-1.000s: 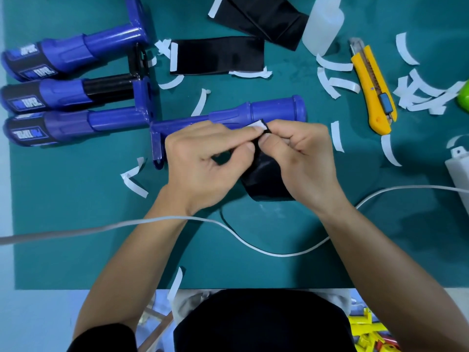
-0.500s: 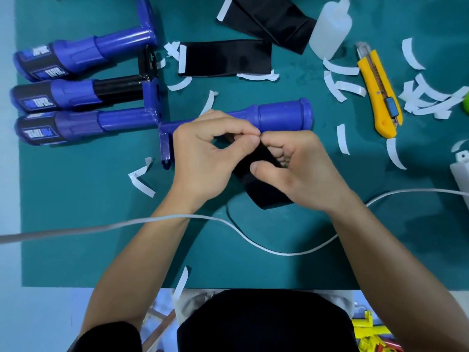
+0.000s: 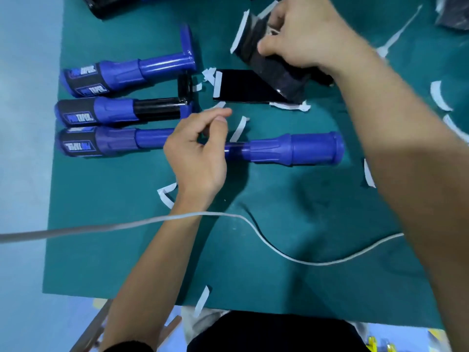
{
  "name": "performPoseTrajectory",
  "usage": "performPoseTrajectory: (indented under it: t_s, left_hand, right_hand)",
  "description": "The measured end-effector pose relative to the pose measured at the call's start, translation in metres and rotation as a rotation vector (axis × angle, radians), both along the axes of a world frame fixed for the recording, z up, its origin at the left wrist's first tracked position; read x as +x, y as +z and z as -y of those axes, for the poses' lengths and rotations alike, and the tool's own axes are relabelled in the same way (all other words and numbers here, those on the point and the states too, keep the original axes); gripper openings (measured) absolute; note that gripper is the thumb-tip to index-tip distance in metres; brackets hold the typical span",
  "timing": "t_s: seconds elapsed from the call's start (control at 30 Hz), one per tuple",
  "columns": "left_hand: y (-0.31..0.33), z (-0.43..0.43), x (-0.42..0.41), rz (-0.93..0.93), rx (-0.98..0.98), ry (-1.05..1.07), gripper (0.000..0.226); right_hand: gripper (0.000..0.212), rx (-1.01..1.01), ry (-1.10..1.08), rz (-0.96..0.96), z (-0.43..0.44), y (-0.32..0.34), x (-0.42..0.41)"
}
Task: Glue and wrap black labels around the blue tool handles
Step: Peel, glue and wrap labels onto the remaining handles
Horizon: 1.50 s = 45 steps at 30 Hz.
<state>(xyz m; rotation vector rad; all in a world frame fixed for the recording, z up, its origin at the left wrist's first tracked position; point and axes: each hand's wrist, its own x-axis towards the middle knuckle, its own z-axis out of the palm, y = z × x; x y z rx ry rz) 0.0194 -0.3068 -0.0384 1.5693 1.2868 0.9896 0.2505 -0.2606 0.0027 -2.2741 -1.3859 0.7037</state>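
Surface: green mat [image 3: 279, 250], strewn w/ white backing strips [image 3: 238, 129]; white cable [image 3: 266, 240] crosses the near part.
Change: half a sec ago both hands worked one label together, just in front of the bare handle. Now they're well apart.
R hand [image 3: 304, 34]: up at the far side of the mat, fingers curled round the black label [image 3: 276, 74], thumb on its face.
Black label: off the mat, tilted, blurred; white strip visible along its far edge. Its low end hangs over a spare label [image 3: 243, 86] lying flat.
L hand [image 3: 198, 158]: over the neck of the bare blue handle [image 3: 291, 148], fingers curled, thumb tip at forefinger. Can't tell if a peeled strip is pinched there.
Bare blue handle: flat on the mat, no label on it yet.
Labelled tools [image 3: 114, 111]: three in a row at left, untouched.
Meaning: peeling prob. finished or paused. Label has left the handle, so wrapping not begun; glue step likely next.
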Motion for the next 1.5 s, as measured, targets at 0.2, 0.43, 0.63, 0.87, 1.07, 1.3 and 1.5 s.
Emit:
performPoseTrajectory:
  t_s: [0.2,0.43,0.63,0.87,1.07,1.3,1.5]
  left_hand:
    - [-0.003,-0.012,-0.004,-0.155,0.105,0.041,0.026]
    - [-0.004,-0.013,-0.004,-0.2,0.119,0.038,0.023]
    - [0.001,-0.006,-0.005,-0.159,0.281,0.073,0.033]
    - [-0.002,0.014,-0.003,0.073,0.345,-0.232,0.049]
    - [-0.001,0.038,0.008,0.143,-0.058,-0.48,0.035]
    - [-0.003,0.038,0.008,0.022,-0.078,-0.543,0.034]
    - [-0.007,0.044,0.01,-0.297,0.717,-0.436,0.008]
  right_hand:
    - [0.026,0.138,0.298,0.585,-0.015,-0.029,-0.052]
    - [0.026,-0.123,0.31,0.408,-0.024,-0.036,-0.057]
    - [0.017,0.259,-0.012,-0.003,0.021,0.0,-0.056]
    - [0.008,0.559,-0.255,-0.727,0.135,0.031,-0.052]
    - [0.026,0.261,-0.219,-0.819,0.199,-0.024,-0.078]
    - [0.025,0.336,-0.301,-0.826,0.202,-0.048,-0.078]
    - [0.025,0.462,-0.382,-0.813,0.199,-0.056,-0.089]
